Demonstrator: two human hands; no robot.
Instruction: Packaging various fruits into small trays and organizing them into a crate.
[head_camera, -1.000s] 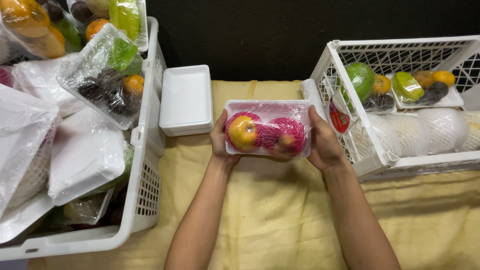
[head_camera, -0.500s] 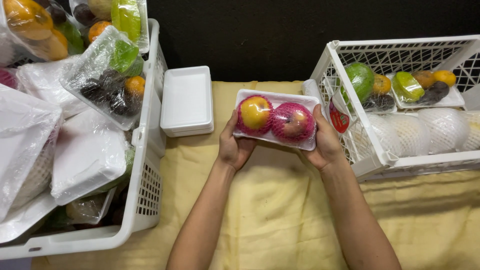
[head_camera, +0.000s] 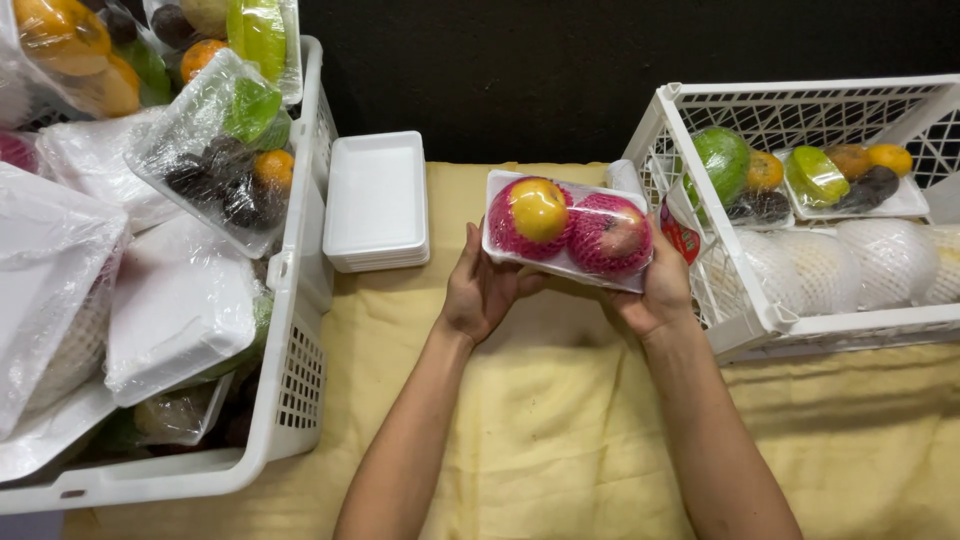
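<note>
Both my hands are clamped on one wrapped fruit tray (head_camera: 567, 232), held up above the tabletop (head_camera: 560, 440), which is covered by a yellow cloth. My left hand (head_camera: 482, 290) grips the tray's left end, thumb along the near edge. My right hand (head_camera: 655, 292) grips its right end, fingers underneath.

The tray is white foam, sealed in clear film and tilted slightly down to the right. On it lie two fruits in pink foam netting: a yellow-red one (head_camera: 537, 210) at left and a redder one (head_camera: 612, 233) at right, touching each other.

Just beside the tray's right end stands a white lattice crate (head_camera: 800, 325) holding more wrapped fruit trays. A stack of bare white foam trays (head_camera: 377, 200) lies to the left on the cloth. Beyond it, a second white crate (head_camera: 295, 370) is piled with wrapped fruit packs.
</note>
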